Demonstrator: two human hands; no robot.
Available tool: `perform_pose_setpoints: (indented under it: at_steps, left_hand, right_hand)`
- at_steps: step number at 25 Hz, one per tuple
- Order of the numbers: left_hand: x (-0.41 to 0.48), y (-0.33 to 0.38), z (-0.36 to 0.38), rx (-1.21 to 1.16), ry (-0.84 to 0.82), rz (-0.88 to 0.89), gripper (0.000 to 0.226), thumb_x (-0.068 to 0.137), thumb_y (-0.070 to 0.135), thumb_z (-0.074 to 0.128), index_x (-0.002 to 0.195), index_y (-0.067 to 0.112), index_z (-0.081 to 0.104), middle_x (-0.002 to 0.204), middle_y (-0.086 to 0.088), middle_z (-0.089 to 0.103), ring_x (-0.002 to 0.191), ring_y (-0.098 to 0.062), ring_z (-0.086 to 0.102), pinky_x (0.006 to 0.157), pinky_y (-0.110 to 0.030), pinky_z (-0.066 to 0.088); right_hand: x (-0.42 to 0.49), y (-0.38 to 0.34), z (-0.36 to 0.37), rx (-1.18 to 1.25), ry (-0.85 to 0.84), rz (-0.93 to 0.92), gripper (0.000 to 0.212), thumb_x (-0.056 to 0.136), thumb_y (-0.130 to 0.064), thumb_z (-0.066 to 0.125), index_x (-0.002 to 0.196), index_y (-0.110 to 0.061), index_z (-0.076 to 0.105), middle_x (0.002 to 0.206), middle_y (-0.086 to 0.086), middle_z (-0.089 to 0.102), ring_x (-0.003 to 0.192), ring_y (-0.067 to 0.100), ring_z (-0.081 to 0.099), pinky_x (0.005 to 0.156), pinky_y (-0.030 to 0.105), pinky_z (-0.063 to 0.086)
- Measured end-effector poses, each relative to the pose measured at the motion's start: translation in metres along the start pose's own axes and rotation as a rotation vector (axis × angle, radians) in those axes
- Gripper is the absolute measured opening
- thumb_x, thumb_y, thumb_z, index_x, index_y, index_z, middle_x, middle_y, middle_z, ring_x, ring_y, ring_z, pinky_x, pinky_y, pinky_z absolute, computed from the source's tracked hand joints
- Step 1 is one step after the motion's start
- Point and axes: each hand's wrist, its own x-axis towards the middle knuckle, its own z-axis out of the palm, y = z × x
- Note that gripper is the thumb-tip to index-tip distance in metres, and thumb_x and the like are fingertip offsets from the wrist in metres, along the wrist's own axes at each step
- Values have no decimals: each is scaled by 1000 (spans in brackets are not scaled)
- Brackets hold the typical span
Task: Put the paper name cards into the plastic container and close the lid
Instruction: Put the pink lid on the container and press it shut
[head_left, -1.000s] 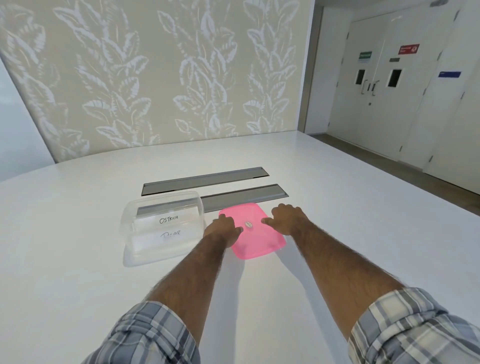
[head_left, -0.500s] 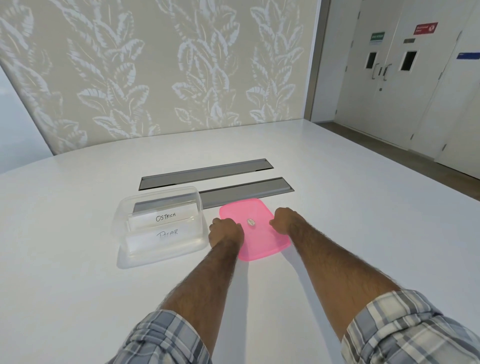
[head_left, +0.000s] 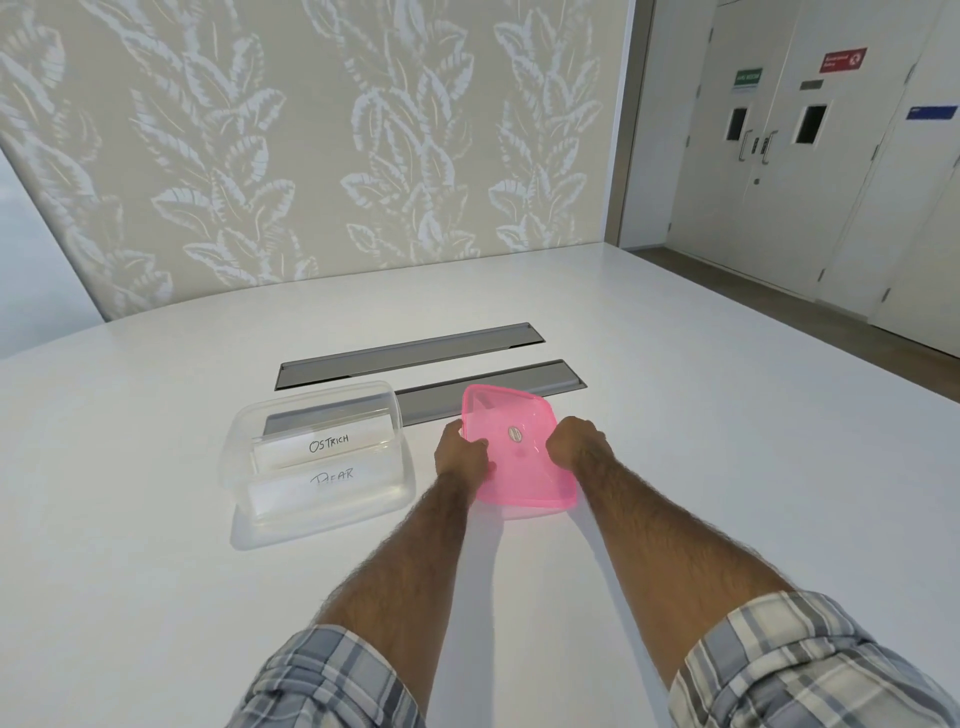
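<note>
Hands (head_left: 517, 454) grip pink lid (head_left: 519, 457) by both long edges, far edge probably lifted; container (head_left: 317, 462) with cards sits just left, parallel.

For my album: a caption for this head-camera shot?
Both hands grip the pink lid beside the clear container holding two name cards.

Two bare forearms, both hairy, no watch or rings seen. Left hand (head_left: 464, 453) and right hand (head_left: 575, 442) bare, ungloved. Plaid sleeves (head_left: 800, 670) in grey, blue and white checks, rolled or bunched near elbows.
</note>
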Motion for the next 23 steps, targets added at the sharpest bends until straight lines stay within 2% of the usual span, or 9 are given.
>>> perform_pose_setpoints:
  at_steps: [3, 7, 10, 13, 16, 17, 19, 20, 23]
  left_hand:
    - [-4, 8, -3, -225, -49, -35, 53, 93, -1, 55, 142, 19, 50, 119, -14, 66, 68, -30, 65, 49, -29, 55]
    - [-7, 25, -19, -239, -131, 4, 48, 95, -2, 55, 140, 15, 51, 108, -12, 67, 57, -23, 64, 43, -23, 54]
    - [-12, 40, -38, -180, -236, 74, 39, 97, 1, 56, 135, 8, 57, 92, -8, 67, 47, -15, 66, 42, -21, 52]
    - [-20, 54, -64, -94, -327, 138, 34, 97, 5, 58, 130, 8, 64, 91, -8, 68, 47, -12, 66, 46, -20, 52]
    - [-29, 65, -93, -74, -398, 162, 30, 96, 8, 62, 124, 13, 69, 89, -6, 71, 49, -11, 65, 50, -18, 53]
    - [-32, 67, -102, -67, -419, 163, 28, 95, 10, 63, 122, 15, 70, 89, -5, 72, 50, -11, 65, 49, -17, 51]
    - [-39, 71, -122, -47, -444, 161, 25, 93, 12, 67, 117, 17, 72, 90, -5, 73, 54, -12, 65, 50, -17, 50]
    - [-42, 73, -130, -40, -445, 160, 24, 93, 12, 68, 116, 16, 73, 90, -5, 73, 54, -13, 65, 51, -18, 50]
    - [-50, 77, -162, -20, -371, 183, 18, 92, 16, 69, 109, 14, 73, 86, -4, 75, 53, -12, 65, 49, -17, 47]
  right_hand:
    - [-3, -1, -4, 164, 8, 77, 36, 89, -18, 48, 120, -6, 60, 128, 14, 59, 118, 34, 56, 98, 40, 49]
    - [-5, -2, -22, 371, -22, 80, 38, 88, -19, 52, 120, 0, 60, 115, 15, 66, 108, 36, 64, 86, 38, 55]
    - [-9, -6, -44, 387, 71, 29, 51, 88, -28, 54, 133, -3, 48, 131, 17, 57, 119, 36, 57, 96, 41, 51]
    - [-12, -14, -68, 330, 182, -78, 49, 88, -35, 53, 127, -5, 51, 126, 16, 57, 116, 35, 57, 90, 37, 48]
    - [-16, -28, -82, 317, 133, -242, 31, 89, -38, 55, 92, -8, 59, 96, 10, 60, 92, 28, 60, 73, 29, 44]
    - [-19, -33, -82, 316, 109, -300, 30, 91, -39, 56, 90, -9, 59, 94, 5, 57, 92, 25, 58, 75, 30, 44]
    - [-27, -47, -78, 371, 85, -385, 35, 93, -40, 59, 105, -8, 62, 103, -1, 53, 101, 23, 56, 85, 31, 45]
    - [-30, -53, -75, 426, 74, -405, 37, 92, -40, 62, 108, -7, 63, 104, -1, 54, 101, 23, 57, 84, 31, 45]
    - [-44, -80, -67, 627, -1, -467, 26, 89, -30, 70, 92, -4, 67, 83, 6, 61, 70, 21, 58, 59, 24, 42]
